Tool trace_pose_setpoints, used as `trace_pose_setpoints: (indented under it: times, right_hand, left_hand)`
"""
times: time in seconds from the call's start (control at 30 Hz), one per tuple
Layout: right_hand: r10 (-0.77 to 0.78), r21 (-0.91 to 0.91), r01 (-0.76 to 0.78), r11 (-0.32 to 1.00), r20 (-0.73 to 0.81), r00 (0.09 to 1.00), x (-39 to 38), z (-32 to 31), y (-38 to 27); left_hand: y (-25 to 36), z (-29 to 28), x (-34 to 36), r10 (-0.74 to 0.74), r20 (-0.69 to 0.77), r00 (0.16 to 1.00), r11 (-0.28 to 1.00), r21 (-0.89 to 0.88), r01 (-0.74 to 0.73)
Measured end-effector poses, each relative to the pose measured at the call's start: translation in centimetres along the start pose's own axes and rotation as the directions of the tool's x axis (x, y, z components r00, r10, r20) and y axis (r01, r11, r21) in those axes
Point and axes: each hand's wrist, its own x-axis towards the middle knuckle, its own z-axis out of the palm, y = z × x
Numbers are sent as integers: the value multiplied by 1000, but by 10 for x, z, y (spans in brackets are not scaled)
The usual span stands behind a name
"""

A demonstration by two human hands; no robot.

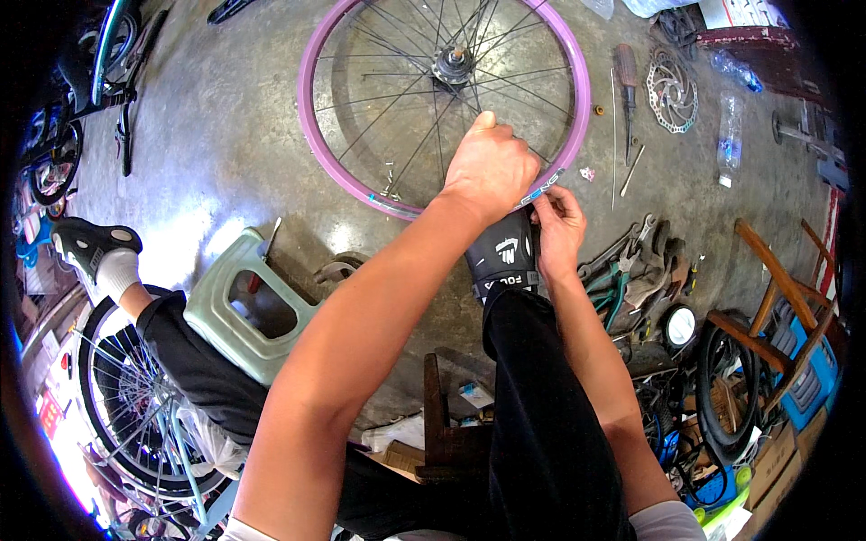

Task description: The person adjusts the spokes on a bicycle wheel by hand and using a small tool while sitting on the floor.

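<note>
A bicycle wheel with a purple rim (308, 95), dark spokes and a metal hub (453, 67) is in front of me, its near edge beside my black shoe (502, 252). My left hand (492, 169) is closed in a fist over the spokes just inside the near rim, thumb uppermost. What lies inside that fist is hidden. At the rim's outer edge, by a printed label, the thumb and fingers of my right hand (561, 225) are pinched together. Anything small between those fingertips cannot be made out. Several small metal pieces (390, 180) lie within the wheel's outline.
Right of the wheel lie a screwdriver (627, 77), a brake disc (672, 90) and a plastic bottle (729, 140). Pliers and wrenches (622, 270) are piled by my right forearm. A pale green stool (212, 307) stands left, near another wheel (90, 379). A wooden chair frame (776, 270) is at right.
</note>
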Motion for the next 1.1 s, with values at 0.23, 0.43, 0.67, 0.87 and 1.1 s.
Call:
trace_pose_setpoints:
  times: [0.23,0.43,0.67,0.87,1.1]
  right_hand:
    - [22,35,-19,999,-81,996,-4,6,-1]
    - [78,1,-78,997,-73,994,-6,7,-13]
    - [193,34,-192,981,-42,980,-20,9,-32]
    - [223,-27,-225,974,-66,973,-20,16,-39]
    - [167,-39,-171,984,-86,982,-24,21,-39]
  left_hand:
    - [1,1,-2,8,-39,999,1000,-1,-8]
    - [-3,5,-1,83,-47,995,996,35,-82]
    - [-11,7,7,115,-10,993,986,-118,-116]
    - [-11,7,7,119,-20,993,983,-142,-121]
    - [-5,3,8,93,41,995,991,-98,-89]
